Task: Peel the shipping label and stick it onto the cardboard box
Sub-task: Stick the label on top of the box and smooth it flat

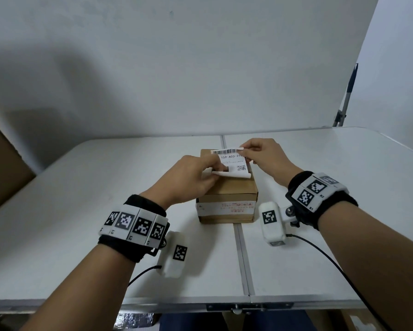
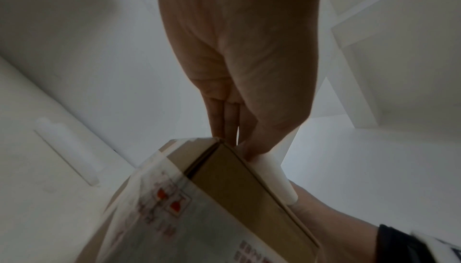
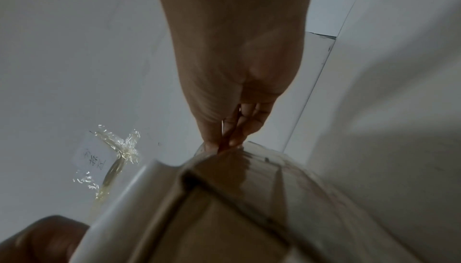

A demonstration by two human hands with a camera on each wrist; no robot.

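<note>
A small brown cardboard box (image 1: 227,194) with printed tape on its front stands mid-table. Over its top is held the white shipping label (image 1: 233,162), which carries a barcode and a QR code. My right hand (image 1: 243,152) pinches the label's far right corner. My left hand (image 1: 216,172) pinches the near left part, where the lower edge curls (image 1: 227,174). In the left wrist view the fingers (image 2: 252,145) hold the white curled sheet (image 2: 272,170) at the box's edge (image 2: 232,184). In the right wrist view the fingertips (image 3: 232,139) pinch above the box (image 3: 224,208).
The white folding table (image 1: 81,211) has a centre seam (image 1: 242,254) running under the box. A large cardboard carton (image 1: 2,163) stands at the left edge. A tripod leg (image 1: 346,99) stands at the back right. Cables (image 1: 332,266) trail from both wrist cameras.
</note>
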